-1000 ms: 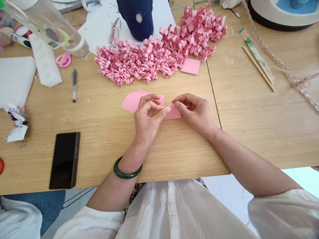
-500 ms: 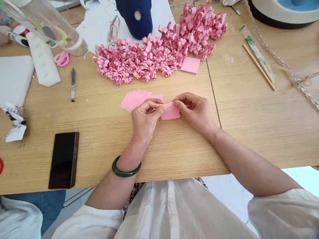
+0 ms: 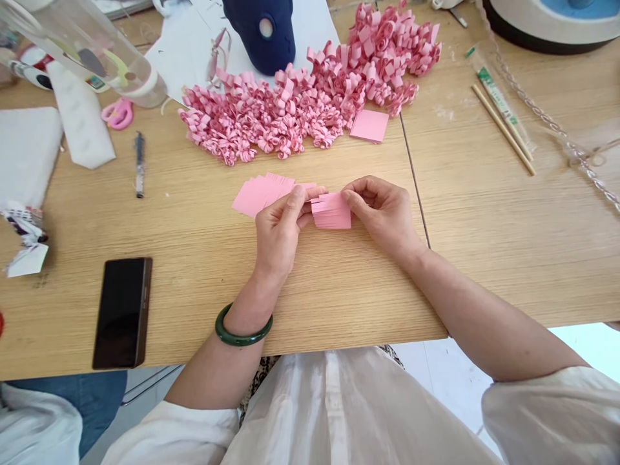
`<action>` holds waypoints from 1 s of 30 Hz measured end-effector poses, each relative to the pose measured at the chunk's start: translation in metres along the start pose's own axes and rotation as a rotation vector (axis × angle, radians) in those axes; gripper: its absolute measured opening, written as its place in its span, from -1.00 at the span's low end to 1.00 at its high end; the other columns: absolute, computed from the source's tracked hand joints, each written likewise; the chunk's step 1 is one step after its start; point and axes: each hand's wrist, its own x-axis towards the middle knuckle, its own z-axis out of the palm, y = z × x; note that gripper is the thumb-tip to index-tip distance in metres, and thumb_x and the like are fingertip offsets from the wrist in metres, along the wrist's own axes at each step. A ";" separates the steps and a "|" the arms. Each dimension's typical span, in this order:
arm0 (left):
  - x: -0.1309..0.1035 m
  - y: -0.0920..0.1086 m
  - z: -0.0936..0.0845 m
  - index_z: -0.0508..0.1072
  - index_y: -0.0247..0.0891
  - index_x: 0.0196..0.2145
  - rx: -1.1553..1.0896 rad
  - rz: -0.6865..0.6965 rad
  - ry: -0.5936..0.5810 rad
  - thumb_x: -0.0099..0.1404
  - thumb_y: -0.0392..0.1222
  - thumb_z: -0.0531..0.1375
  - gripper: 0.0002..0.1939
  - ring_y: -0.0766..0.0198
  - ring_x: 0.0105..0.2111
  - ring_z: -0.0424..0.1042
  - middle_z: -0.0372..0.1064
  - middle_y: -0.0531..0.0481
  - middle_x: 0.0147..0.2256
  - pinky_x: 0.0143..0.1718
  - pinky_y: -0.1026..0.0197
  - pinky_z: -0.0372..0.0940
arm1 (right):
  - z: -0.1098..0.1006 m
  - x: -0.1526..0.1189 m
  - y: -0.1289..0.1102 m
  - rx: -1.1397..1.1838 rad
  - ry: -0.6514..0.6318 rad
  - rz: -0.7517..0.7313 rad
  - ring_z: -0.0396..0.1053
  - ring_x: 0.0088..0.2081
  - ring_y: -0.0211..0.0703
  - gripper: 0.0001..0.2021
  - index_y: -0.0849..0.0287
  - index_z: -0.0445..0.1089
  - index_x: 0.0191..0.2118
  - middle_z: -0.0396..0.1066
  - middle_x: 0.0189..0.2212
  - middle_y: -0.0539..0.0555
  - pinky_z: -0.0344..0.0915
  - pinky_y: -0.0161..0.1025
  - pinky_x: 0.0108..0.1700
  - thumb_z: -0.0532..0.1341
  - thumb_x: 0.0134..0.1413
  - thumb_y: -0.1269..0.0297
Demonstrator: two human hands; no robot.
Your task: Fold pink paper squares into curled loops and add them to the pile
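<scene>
A small pink paper square (image 3: 332, 212), cut into thin strips along its left side, is held above the table. My right hand (image 3: 385, 210) pinches its upper right corner between thumb and index finger. At the strip ends on the left, my left hand (image 3: 279, 223) has its thumb raised off the paper and its fingers stretched towards it; the fingertips are partly behind the paper. Just behind that hand lies a fanned stack of fringed pink papers (image 3: 259, 195). A dark green bangle (image 3: 242, 339) circles my left wrist.
Beyond lie a long heap of curled pink paper pieces (image 3: 290, 110) and a pink square pad (image 3: 369, 125). A phone (image 3: 123, 313), pen (image 3: 140, 165), pink scissors (image 3: 117, 114) and clear bottle (image 3: 138, 81) are at left, wooden sticks (image 3: 504, 129) at right, a dark blue cup (image 3: 264, 35) behind.
My left thumb has lifted off the paper and moved back to the left, so the cut strips now show. My right hand keeps its pinch and has shifted slightly up and right.
</scene>
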 end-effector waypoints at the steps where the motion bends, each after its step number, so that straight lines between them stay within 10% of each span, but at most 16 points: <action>1: 0.000 0.000 0.000 0.65 -0.18 -0.25 0.006 0.001 0.006 0.33 0.20 0.22 -0.59 0.08 -0.06 0.57 0.60 -0.11 -0.15 -0.08 0.10 0.49 | 0.000 0.000 0.000 0.002 -0.002 -0.001 0.40 -0.35 -0.22 -0.80 0.16 0.42 -0.37 0.45 -0.41 0.02 0.35 -0.27 -0.33 0.29 0.15 0.14; 30: 0.000 -0.008 -0.003 0.61 -0.19 -0.38 0.240 0.165 0.106 0.23 -0.07 0.37 -0.85 0.28 -0.30 0.55 0.59 0.05 -0.35 -0.12 0.23 0.41 | 0.001 -0.002 0.000 -0.031 -0.050 0.014 0.35 -0.42 -0.25 -0.87 0.17 0.44 -0.38 0.46 -0.45 0.02 0.29 -0.28 -0.39 0.28 0.12 0.24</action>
